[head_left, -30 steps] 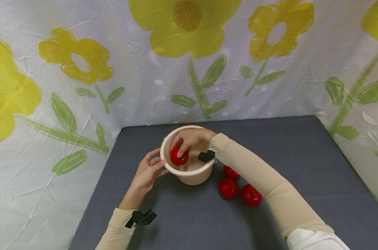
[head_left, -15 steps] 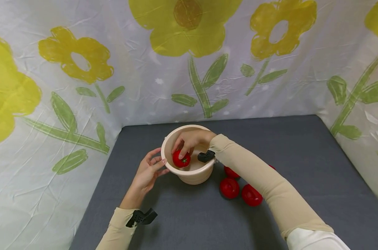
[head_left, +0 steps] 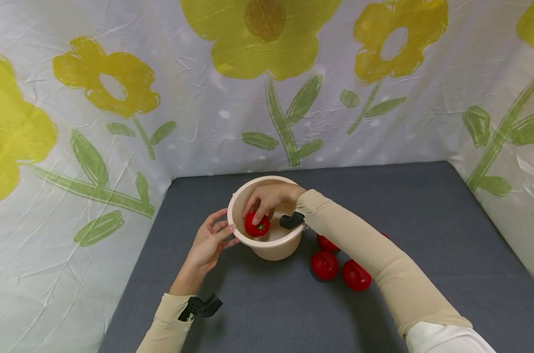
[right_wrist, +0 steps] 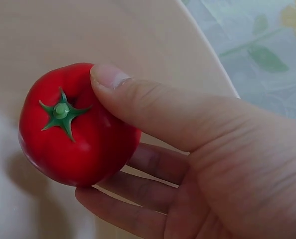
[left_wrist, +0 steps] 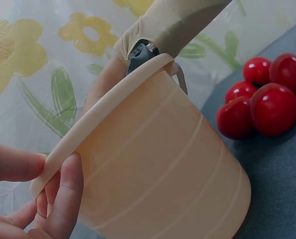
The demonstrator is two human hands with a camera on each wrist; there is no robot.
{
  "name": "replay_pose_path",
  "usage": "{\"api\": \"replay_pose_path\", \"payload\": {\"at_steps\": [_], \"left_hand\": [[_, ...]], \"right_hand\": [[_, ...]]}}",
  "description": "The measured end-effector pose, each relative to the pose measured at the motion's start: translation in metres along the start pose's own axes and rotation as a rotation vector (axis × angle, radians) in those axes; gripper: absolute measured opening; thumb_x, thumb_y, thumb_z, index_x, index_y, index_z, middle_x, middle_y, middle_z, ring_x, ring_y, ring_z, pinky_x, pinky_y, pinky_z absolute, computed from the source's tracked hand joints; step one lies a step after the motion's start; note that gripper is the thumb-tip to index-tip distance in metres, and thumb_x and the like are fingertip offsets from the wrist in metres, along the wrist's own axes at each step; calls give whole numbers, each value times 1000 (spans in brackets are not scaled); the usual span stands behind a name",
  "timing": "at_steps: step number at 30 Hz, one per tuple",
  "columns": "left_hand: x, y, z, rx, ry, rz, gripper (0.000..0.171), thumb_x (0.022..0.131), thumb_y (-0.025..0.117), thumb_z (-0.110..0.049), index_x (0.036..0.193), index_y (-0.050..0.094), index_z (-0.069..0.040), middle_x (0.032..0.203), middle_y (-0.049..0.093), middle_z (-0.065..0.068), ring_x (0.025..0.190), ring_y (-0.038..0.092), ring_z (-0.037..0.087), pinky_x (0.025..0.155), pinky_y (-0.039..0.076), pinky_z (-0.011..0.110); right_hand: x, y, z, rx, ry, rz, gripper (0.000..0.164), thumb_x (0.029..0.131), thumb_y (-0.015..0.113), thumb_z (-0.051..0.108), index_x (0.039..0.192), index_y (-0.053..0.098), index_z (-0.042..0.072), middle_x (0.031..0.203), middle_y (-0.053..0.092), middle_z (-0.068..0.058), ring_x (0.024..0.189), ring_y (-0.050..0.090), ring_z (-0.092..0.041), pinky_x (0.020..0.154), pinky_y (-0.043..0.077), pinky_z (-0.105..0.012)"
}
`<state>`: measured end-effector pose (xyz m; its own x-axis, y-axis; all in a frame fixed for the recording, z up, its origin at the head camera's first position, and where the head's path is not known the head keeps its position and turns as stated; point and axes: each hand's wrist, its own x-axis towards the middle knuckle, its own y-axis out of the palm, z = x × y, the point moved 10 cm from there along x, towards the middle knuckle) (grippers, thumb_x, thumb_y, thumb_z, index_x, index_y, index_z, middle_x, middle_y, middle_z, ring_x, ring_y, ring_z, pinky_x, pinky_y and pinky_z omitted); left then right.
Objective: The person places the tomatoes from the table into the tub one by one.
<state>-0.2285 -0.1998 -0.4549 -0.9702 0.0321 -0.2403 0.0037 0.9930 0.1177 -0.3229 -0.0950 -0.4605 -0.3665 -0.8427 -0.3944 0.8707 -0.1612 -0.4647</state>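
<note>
A cream bucket (head_left: 276, 252) stands on the dark table, its ribbed wall (left_wrist: 162, 164) filling much of the left wrist view. My left hand (head_left: 207, 245) pinches its rim on the left, thumb on the rim and fingers under the lip. Inside the bucket, my right hand (head_left: 273, 195) holds a red tomato (head_left: 260, 230) between thumb and fingers. The right wrist view shows this tomato (right_wrist: 73, 149) with its green star-shaped calyx (right_wrist: 62, 112) towards the camera. Whether it touches the bucket floor I cannot tell.
Several other red tomatoes (head_left: 324, 265) lie close together right of the bucket, partly hidden under the right forearm (head_left: 377, 255). They show better as a cluster in the left wrist view (left_wrist: 274, 109). A flower-print curtain (head_left: 196, 122) surrounds the dark-covered table (head_left: 267, 314).
Inside the bucket, the right hand and its tomato have shifted slightly to the right and towards me, then stayed almost still. The left hand keeps its grip on the rim.
</note>
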Motion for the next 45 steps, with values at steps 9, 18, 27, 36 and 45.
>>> {"api": "replay_pose_path", "payload": {"at_steps": [9, 18, 27, 36, 45], "left_hand": [[0, 0, -1, -12, 7, 6, 62, 95, 56, 4, 149, 28, -6, 96, 59, 0, 77, 66, 9, 70, 61, 26], [0, 0, -1, -10, 13, 0, 61, 95, 57, 4, 149, 29, -6, 94, 59, -2, 76, 65, 9, 69, 60, 26], [-1, 0, 0, 4, 4, 3, 62, 95, 57, 3, 149, 27, -4, 94, 59, -2, 77, 65, 9, 70, 60, 25], [1, 0, 0, -13, 9, -4, 60, 95, 55, 6, 148, 28, -4, 99, 60, 3, 76, 65, 10, 69, 60, 26], [1, 0, 0, -30, 11, 0, 61, 95, 55, 8, 148, 27, -3, 95, 61, 1, 74, 66, 9, 68, 60, 26]], "right_hand": [[-4, 2, 4, 58, -39, 28, 38, 91, 71, 13, 128, 66, 12, 132, 66, -8, 114, 63, -16, 91, 59, -40], [-5, 0, 5, 55, -59, 19, 41, 89, 73, 16, 129, 66, 11, 136, 64, -10, 117, 63, -16, 88, 60, -36], [-26, -26, 40, 73, -139, -17, 41, 87, 75, 16, 128, 67, 11, 132, 66, -10, 120, 63, -21, 100, 53, -50], [-69, -52, 59, 20, -198, -58, 44, 89, 73, 13, 132, 64, 9, 136, 63, -15, 122, 63, -30, 97, 56, -38], [-138, -85, 57, 14, -228, -184, 46, 86, 75, 8, 130, 64, 5, 135, 62, -18, 122, 63, -32, 95, 57, -35]]}}
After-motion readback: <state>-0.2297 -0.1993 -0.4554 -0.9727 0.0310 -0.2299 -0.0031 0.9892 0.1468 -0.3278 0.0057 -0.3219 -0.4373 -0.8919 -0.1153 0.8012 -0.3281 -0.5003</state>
